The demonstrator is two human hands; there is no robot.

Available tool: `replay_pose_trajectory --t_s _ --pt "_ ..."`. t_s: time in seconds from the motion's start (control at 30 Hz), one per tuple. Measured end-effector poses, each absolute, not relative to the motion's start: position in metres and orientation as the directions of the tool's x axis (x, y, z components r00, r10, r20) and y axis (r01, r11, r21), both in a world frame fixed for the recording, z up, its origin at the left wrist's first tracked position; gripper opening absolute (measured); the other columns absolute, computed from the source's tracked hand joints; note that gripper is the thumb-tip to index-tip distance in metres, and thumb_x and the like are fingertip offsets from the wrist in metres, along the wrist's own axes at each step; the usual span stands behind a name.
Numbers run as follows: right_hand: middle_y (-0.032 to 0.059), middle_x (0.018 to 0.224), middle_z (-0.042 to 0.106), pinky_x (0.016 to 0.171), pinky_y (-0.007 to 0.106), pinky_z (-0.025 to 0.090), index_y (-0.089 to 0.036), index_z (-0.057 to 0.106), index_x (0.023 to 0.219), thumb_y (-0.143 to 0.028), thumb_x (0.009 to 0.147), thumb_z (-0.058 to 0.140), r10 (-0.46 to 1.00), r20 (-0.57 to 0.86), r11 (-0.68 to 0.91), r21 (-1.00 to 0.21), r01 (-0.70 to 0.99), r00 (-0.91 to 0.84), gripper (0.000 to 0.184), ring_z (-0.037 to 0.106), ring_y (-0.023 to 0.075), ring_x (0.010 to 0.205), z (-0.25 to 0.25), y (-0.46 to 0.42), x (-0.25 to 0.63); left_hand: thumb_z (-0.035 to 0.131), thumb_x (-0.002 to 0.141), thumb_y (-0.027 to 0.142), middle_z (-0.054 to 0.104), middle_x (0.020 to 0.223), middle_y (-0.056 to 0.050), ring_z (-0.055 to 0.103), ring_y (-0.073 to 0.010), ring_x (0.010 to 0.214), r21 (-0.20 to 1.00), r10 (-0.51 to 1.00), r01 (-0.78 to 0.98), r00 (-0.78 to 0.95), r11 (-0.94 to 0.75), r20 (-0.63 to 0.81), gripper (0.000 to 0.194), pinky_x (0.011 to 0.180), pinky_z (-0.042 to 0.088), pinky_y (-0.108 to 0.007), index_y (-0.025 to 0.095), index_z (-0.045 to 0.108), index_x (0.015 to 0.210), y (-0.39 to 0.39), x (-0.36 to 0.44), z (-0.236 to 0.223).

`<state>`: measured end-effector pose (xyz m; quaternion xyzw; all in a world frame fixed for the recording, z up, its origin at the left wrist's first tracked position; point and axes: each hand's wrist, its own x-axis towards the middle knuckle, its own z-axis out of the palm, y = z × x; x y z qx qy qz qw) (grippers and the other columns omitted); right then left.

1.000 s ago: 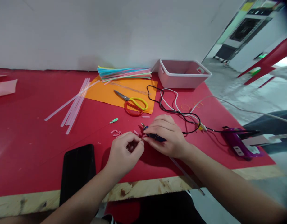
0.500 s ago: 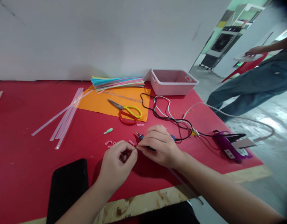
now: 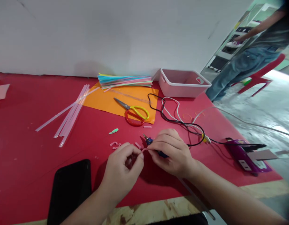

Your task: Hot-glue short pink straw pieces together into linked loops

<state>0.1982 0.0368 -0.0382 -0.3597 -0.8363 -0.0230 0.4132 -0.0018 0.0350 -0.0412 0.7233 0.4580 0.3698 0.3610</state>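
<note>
A thin curved pink strip (image 3: 145, 149) spans the gap between my two hands. My left hand (image 3: 125, 167) pinches its left end between thumb and forefinger. My right hand (image 3: 171, 153) grips the other end with its fingertips. Beside the right fingers is a pointed metal tip with a blue collar, part of a corded blue tool (image 3: 148, 140); whether the hand also holds it I cannot tell. Several small pink curled pieces (image 3: 114, 144) lie just beyond my left hand. A green piece (image 3: 114, 131) rests farther up, and a clear stick (image 3: 196, 198) lies under my right forearm.
Scissors (image 3: 132, 113) lie partly on orange paper (image 3: 99, 101). Behind are coloured strips (image 3: 125, 82) and a pink basket (image 3: 184, 89). Clear sticks (image 3: 73, 114) and a black phone-like slab (image 3: 70, 187) are left. Cables (image 3: 179, 120) lead towards a purple power strip (image 3: 247, 159). A person (image 3: 247, 62) stands beyond.
My hands have drawn slightly apart, and more of the pink strip shows between them. The view has shifted, so the table things sit farther right. The other person's stance and arm have changed.
</note>
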Motion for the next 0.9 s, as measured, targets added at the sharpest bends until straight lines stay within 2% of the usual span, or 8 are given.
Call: replay_pose_trajectory --t_s 0.13,0.3,0.5,0.67,0.9 --pt "0.0020 0.084 0.075 0.081 0.037 0.053 -0.022 0.067 0.098 -0.020 0.083 0.075 0.591 0.699 0.736 -0.263 0.624 -0.403 0.018 0.065 0.0184 0.084 -0.0363 0.0357 0.1977 0.057 0.088 0.020 0.055 0.061 0.002 0.050 -0.0111 0.053 0.841 0.918 0.406 0.319 -0.358 0.237 0.019 0.049 0.038 -0.022 0.019 0.064 0.071 0.0338 -0.0015 -0.0399" --pt "-0.0001 0.080 0.074 0.079 0.035 0.051 -0.022 0.067 0.092 -0.016 0.086 0.072 0.580 0.694 0.747 -0.246 0.617 -0.426 0.010 0.064 0.0167 0.081 -0.0355 0.0350 0.1960 0.057 0.087 0.018 0.051 0.059 0.003 0.046 -0.0096 0.050 0.809 0.897 0.422 0.347 -0.409 0.272 0.019 0.046 0.036 -0.021 0.018 0.064 0.070 0.0321 -0.0015 -0.0383" --pt "0.0000 0.081 0.074 0.079 0.036 0.050 -0.021 0.067 0.091 -0.019 0.084 0.075 0.592 0.694 0.736 -0.256 0.627 -0.410 0.011 0.063 0.0168 0.082 -0.0380 0.0352 0.1972 0.058 0.088 0.017 0.051 0.059 0.003 0.045 -0.0090 0.050 0.809 0.900 0.420 0.330 -0.411 0.286 0.020 0.047 0.035 -0.021 0.018 0.063 0.068 0.0319 -0.0013 -0.0392" --pt "0.0003 0.081 0.075 0.079 0.035 0.050 -0.021 0.067 0.092 -0.014 0.084 0.074 0.580 0.697 0.746 -0.247 0.619 -0.421 0.013 0.063 0.0171 0.081 -0.0375 0.0348 0.1963 0.057 0.090 0.019 0.052 0.061 0.003 0.046 -0.0094 0.052 0.833 0.910 0.404 0.330 -0.377 0.252 0.020 0.048 0.036 -0.021 0.018 0.063 0.070 0.0312 -0.0015 -0.0396" --pt "0.0005 0.082 0.075 0.080 0.035 0.050 -0.021 0.067 0.095 -0.013 0.084 0.074 0.563 0.707 0.751 -0.220 0.623 -0.429 0.015 0.063 0.0170 0.083 -0.0386 0.0351 0.1961 0.056 0.089 0.018 0.047 0.060 0.004 0.043 -0.0088 0.052 0.834 0.905 0.402 0.350 -0.378 0.242 0.022 0.049 0.034 -0.021 0.017 0.059 0.067 0.0302 -0.0001 -0.0373"
